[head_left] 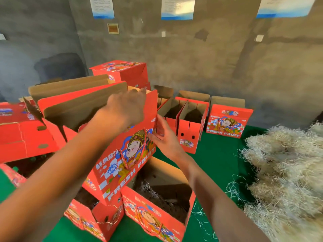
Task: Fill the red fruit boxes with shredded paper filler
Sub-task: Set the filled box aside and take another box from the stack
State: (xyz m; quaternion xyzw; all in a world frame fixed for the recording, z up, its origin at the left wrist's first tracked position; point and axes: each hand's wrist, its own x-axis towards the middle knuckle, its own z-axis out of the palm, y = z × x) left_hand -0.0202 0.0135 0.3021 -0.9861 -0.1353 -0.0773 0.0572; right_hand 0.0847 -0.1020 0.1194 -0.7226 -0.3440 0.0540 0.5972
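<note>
A red fruit box [111,165] with a cartoon print and "FRESH FRUIT" lettering is lifted and tilted in the middle of the view. My left hand [126,109] grips its top rim. My right hand [163,137] holds its right side edge near the rope handle. Under it stands an open red box [155,212] with some shredded paper at the bottom. A big heap of pale shredded paper filler [286,172] lies on the right.
Several more red boxes stand around: open ones [189,126] and a printed one [227,123] at the back right, flattened ones [26,135] at the left, one stacked high [122,70] by the concrete wall. The floor covering [216,163] is green, with loose paper strands.
</note>
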